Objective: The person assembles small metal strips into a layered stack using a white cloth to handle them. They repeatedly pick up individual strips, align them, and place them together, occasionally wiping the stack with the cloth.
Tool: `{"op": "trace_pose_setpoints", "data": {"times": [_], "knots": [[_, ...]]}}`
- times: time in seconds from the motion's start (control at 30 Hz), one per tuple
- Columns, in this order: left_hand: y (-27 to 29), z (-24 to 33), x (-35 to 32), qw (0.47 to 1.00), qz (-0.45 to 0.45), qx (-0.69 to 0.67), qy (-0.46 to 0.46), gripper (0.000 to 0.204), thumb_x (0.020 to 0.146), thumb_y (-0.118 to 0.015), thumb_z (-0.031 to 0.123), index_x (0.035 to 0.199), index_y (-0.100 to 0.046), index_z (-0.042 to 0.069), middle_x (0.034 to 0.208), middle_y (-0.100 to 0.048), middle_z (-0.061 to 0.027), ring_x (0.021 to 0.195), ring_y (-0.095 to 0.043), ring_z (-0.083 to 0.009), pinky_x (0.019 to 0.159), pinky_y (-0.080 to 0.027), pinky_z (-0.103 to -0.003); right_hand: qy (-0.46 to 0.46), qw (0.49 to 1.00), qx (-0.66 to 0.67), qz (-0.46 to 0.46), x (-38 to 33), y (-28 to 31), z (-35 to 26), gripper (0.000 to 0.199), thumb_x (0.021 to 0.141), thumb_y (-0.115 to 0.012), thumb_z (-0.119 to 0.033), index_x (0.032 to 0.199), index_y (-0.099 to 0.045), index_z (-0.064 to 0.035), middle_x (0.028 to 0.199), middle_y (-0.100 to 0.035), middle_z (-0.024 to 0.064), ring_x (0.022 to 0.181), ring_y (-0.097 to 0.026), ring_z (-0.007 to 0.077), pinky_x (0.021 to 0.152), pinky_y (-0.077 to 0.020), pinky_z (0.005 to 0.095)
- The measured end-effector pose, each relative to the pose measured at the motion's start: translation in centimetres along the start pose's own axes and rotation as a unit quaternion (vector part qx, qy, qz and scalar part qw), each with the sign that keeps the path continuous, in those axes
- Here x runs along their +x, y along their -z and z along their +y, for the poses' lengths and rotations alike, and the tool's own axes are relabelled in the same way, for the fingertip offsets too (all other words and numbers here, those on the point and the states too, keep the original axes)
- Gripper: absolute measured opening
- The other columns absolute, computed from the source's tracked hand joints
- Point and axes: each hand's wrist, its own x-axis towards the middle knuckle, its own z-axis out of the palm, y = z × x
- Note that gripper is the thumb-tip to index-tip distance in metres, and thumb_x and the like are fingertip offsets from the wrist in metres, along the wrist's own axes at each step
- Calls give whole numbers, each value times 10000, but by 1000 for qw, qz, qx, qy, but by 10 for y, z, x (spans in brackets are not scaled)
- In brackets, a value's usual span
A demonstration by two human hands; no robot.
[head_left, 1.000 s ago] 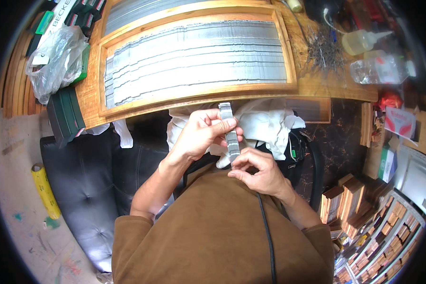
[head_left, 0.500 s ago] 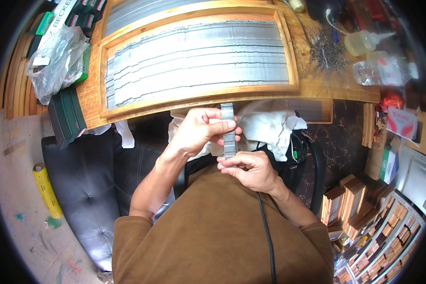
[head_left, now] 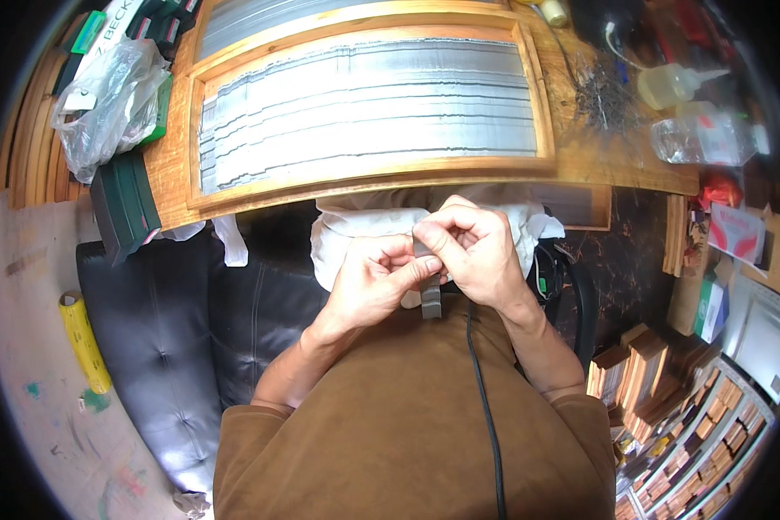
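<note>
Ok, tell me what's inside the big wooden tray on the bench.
The wooden tray holds tightly packed rows of thin grey metal strips, side by side. They cover its bottom, so that cannot be seen.

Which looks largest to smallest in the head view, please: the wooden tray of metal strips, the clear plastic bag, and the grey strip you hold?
1. wooden tray
2. clear plastic bag
3. grey strip, though it is partly hidden by both hands

Bright, even daylight, sharp centre, strong fisheye bending and dark corners.

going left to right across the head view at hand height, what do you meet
yellow roll → black cushioned seat → left hand → grey metal strip → right hand → stacked wooden blocks
</note>
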Motion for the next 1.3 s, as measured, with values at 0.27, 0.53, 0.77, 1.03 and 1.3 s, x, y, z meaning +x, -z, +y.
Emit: {"op": "trace_pose_setpoints", "data": {"times": [0.27,0.53,0.77,1.03,1.3], "knots": [[1,1,-1,1000,-13,-22,5,189,1026,-739,162,1120,-771,1,912,-788,-40,784,-661,-36,642,-485,-193,-26,999,32,-20,-6,2,0,111,936,-771,0,1019,-746,69,895,-626,27,712,-595,48,562,-504,203],[2,-1,-2,998,-34,-60,0,157,1012,-753,137,1085,-766,-1,886,-781,-49,702,-608,-29,595,-444,-191,-51,996,66,-6,-9,-2,-5,148,907,-816,-52,976,-753,63,847,-625,-6,650,-544,14,542,-443,190],[0,2,-3,999,-26,-43,18,140,1014,-749,131,1075,-766,6,876,-775,-41,661,-563,-22,573,-417,-192,-89,993,64,-46,-9,4,-8,128,954,-756,9,1058,-744,83,933,-673,65,730,-684,93,561,-583,224],[-2,-3,-4,999,-15,-27,9,145,1021,-740,137,1083,-766,9,892,-783,-38,700,-597,-21,585,-427,-192,-45,997,55,-37,-10,2,-7,119,959,-757,-4,1045,-746,78,896,-685,64,709,-681,90,565,-584,226],[-1,8,-5,997,-27,-40,57,142,1020,-729,118,1102,-758,6,920,-798,-53,757,-678,-55,621,-470,-195,-110,989,89,-45,-10,3,-10,107,972,-756,-27,1012,-739,70,811,-701,68,619,-660,80,520,-548,212]]}}
